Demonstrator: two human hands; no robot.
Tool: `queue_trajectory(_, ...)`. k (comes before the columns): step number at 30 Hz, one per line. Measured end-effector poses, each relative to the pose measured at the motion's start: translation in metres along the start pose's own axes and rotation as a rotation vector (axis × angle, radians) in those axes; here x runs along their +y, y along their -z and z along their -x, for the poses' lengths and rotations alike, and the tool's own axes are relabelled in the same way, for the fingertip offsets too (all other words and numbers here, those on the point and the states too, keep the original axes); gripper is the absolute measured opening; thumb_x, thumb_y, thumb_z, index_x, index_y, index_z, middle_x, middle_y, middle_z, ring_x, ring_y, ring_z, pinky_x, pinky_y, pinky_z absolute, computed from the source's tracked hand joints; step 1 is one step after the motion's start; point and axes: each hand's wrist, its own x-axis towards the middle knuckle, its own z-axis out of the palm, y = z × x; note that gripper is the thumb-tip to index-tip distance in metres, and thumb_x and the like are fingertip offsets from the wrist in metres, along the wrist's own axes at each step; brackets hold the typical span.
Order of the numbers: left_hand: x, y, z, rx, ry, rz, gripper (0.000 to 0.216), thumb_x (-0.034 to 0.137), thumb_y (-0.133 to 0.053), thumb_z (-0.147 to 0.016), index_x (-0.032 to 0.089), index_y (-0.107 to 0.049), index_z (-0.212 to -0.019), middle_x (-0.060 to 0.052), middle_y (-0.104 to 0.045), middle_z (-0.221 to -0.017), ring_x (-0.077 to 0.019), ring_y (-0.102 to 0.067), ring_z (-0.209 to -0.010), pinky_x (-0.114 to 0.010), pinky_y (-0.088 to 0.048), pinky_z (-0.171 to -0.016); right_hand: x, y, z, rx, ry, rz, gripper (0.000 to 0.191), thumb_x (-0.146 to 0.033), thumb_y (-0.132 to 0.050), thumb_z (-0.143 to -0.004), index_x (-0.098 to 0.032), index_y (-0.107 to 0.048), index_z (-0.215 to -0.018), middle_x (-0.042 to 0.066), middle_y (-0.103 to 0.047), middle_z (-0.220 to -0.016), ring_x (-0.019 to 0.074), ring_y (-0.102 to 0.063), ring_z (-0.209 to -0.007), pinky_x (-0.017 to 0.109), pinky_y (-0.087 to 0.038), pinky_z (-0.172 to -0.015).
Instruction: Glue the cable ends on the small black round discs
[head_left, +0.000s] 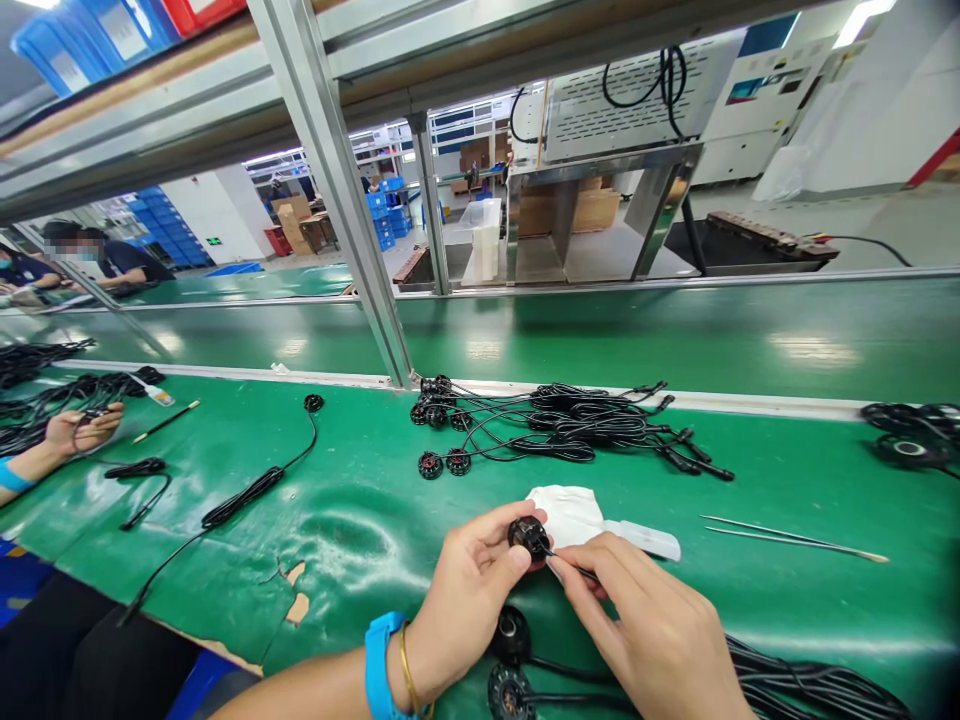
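My left hand (469, 590), with a blue wristband and a gold bangle, grips a small round black unit (527, 536) between thumb and fingers. A black cable (587, 574) comes out of its side, and my right hand (649, 620) pinches that cable close to the unit. Behind my fingers lies a white tissue (566, 513) with a translucent white bottle (645, 538) against it. Beneath my hands are two similar round black units (512, 636) with cables. A bundle of black cables (817, 680) runs out at the lower right.
Several cabled units (585, 420) lie in a pile behind my hands. Tweezers (795, 540) are on the right. One loose cable (244, 497) stretches across the left, beside torn mat (298, 605). A co-worker's hand (82, 430) is at far left. A metal post (337, 190) rises behind.
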Motion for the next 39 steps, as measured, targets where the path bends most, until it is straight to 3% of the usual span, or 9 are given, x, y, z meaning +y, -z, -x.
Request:
queue_trajectory(12, 0.003, 0.001, -0.001, -0.038, 0.02, -0.125, 0.035, 0.028, -0.072, -0.087, 0.019, -0.072, -0.121, -0.012, -0.073, -0.124, -0.0287, -0.066, -0.117, -0.04, -0.049, -0.105, -0.005, -0.003, 0.003, 0.012, 0.029, 0.136, 0.029, -0.021, -0.048, -0.103, -0.018, -0.064, -0.079, 0.001, -0.058, -0.068, 0.0137, -0.057, -0.059, 0.028, -0.037, -0.061)
queue_trajectory(19, 0.001, 0.007, -0.008, -0.068, 0.079, 0.14, 0.037, 0.029, -0.075, -0.086, 0.019, -0.07, -0.121, -0.014, -0.07, -0.125, -0.0284, -0.065, -0.115, -0.04, -0.053, -0.097, 0.001, 0.005, 0.0, -0.023, 0.002, 0.015, 0.018, -0.024, -0.05, -0.103, -0.018, -0.067, -0.105, 0.003, -0.068, -0.086, 0.0155, -0.065, -0.074, 0.027, -0.044, -0.069)
queue_trajectory(25, 0.002, 0.006, -0.005, -0.078, 0.047, 0.045, 0.044, 0.029, -0.072, -0.088, 0.019, -0.065, -0.13, -0.014, -0.07, -0.127, -0.0294, -0.066, -0.116, -0.044, -0.051, -0.102, -0.002, 0.006, -0.002, -0.015, 0.004, 0.025, 0.022, -0.018, -0.049, -0.102, -0.019, -0.066, -0.088, 0.001, -0.063, -0.075, 0.0141, -0.06, -0.067, 0.028, -0.04, -0.067)
queue_trajectory(39, 0.0, 0.007, -0.007, -0.053, 0.048, -0.074, 0.034, 0.024, -0.072, -0.088, 0.017, -0.069, -0.12, -0.013, -0.075, -0.119, -0.0251, -0.067, -0.112, -0.038, -0.048, -0.104, -0.006, 0.004, -0.001, 0.002, 0.062, 0.207, 0.032, -0.019, -0.046, -0.103, -0.019, -0.067, -0.079, 0.001, -0.056, -0.065, 0.0161, -0.053, -0.062, 0.033, -0.03, -0.062)
